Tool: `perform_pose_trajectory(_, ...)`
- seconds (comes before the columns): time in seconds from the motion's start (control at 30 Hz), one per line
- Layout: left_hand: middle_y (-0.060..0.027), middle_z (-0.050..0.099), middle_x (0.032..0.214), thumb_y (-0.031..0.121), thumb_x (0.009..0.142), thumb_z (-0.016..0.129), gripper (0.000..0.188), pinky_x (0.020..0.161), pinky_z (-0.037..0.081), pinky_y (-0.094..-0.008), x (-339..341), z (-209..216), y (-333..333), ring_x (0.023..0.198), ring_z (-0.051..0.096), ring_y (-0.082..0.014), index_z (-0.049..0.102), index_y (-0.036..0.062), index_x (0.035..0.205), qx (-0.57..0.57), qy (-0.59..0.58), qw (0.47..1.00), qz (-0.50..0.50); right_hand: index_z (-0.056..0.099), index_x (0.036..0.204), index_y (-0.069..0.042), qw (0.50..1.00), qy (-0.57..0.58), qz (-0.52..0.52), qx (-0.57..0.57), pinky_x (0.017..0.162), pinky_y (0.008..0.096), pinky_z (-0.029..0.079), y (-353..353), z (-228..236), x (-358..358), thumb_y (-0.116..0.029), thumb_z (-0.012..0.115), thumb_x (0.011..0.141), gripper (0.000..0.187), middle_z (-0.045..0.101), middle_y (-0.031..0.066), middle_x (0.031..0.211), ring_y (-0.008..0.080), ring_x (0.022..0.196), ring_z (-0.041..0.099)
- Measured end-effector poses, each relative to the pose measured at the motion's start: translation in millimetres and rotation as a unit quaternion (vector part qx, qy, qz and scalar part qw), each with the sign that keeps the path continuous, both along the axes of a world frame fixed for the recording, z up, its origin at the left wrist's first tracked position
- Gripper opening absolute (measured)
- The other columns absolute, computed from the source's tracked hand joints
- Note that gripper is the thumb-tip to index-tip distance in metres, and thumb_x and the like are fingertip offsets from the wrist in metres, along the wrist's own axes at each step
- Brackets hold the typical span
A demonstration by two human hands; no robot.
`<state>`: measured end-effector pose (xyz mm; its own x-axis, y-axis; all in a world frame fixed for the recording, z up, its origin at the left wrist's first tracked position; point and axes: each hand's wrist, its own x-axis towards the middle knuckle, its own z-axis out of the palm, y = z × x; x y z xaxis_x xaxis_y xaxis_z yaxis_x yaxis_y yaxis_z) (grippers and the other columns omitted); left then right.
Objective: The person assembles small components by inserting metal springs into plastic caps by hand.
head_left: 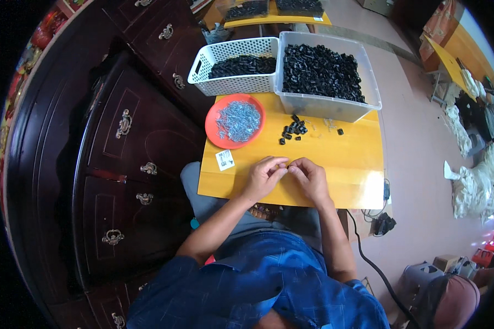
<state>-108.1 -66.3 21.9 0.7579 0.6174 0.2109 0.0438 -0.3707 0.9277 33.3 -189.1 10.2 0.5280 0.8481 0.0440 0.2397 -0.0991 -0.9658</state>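
Observation:
Over the near part of the yellow table, my left hand [267, 176] and my right hand [311, 179] meet at the fingertips, both closed in a pinch. A small black plastic part [288, 166] shows between them, mostly covered by the right thumb and fingers. What the left fingertips pinch is too small to tell. Beyond my hands lies a loose pile of small black plastic parts [296, 127]. A few tiny metal pieces [330, 124] are scattered right of it. A red plate [209, 124] holding many small silvery metal pieces [239, 121] stands to the left.
At the table's [351, 170] far edge stand a white perforated basket [233, 86] and a clear plastic bin [324, 109], both holding black parts. A white printed label [224, 160] lies left of my hands. Dark drawers [132, 129] flank the left; a black cable [368, 255] runs down at right.

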Motion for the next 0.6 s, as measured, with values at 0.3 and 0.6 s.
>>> perform_pose_trajectory(0.3,-0.0030,0.070,0.092,0.001,0.093,0.066,0.014,0.069,0.053,-0.0228,5.6,-8.8,-7.6,0.076,0.065,-0.0076,0.067,-0.0001,0.107,-0.202,-0.045,0.976,-0.074,0.066,0.098,-0.002,0.913,0.387,0.046,0.115,0.069,0.0231,0.050,-9.7,-8.2,0.8,-0.015,0.069,0.095,0.014,0.068,0.0031,0.083,0.0096,0.072,0.061)
perform_pose_trajectory(0.6,-0.0041,0.069,0.091,0.003,0.095,0.065,0.011,0.070,0.053,-0.0218,8.8,-1.0,-9.8,0.076,0.064,-0.0073,0.064,-0.0004,0.106,-0.307,-0.104,0.942,-0.093,0.065,0.100,-0.003,0.881,0.454,0.052,0.121,0.070,0.0248,0.051,-14.2,12.8,2.1,-0.020,0.064,0.098,0.017,0.069,0.0045,0.086,0.0106,0.075,0.062)
